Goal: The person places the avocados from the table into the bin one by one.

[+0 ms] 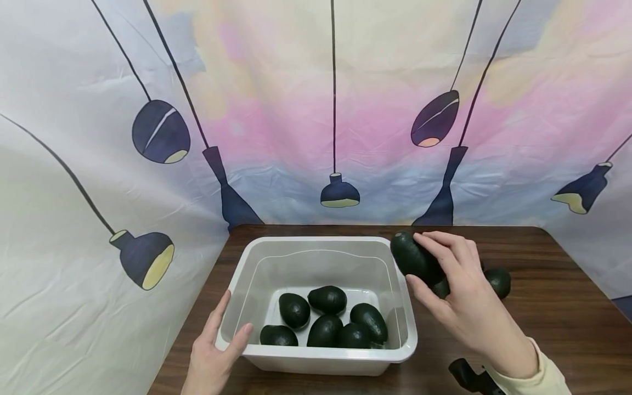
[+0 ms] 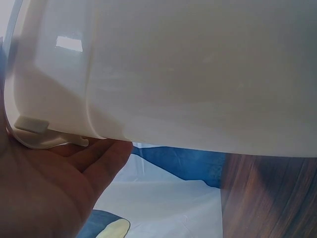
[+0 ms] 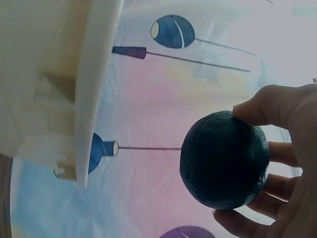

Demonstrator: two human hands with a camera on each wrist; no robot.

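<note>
My right hand (image 1: 464,291) grips a dark green avocado (image 1: 415,257) between thumb and fingers, raised beside the right rim of a whitish plastic tub (image 1: 316,355). In the right wrist view that avocado (image 3: 223,161) looks round, seen end-on, with the tub's wall (image 3: 96,89) to its left. Several avocados lie inside the tub, one of them (image 1: 327,299) toward the back. At the tub's front left corner rests my left hand (image 1: 212,348), thumb over the front rim and extended fingers along the left side. The left wrist view shows its fingers (image 2: 106,161) against the tub's outer wall.
Behind the right hand, another avocado (image 1: 497,282) lies on the brown wooden table (image 1: 558,307), partly hidden. A black object (image 1: 474,377) sits by the right sleeve at the front edge. A cloth backdrop (image 1: 286,109) printed with lamps hangs behind the table.
</note>
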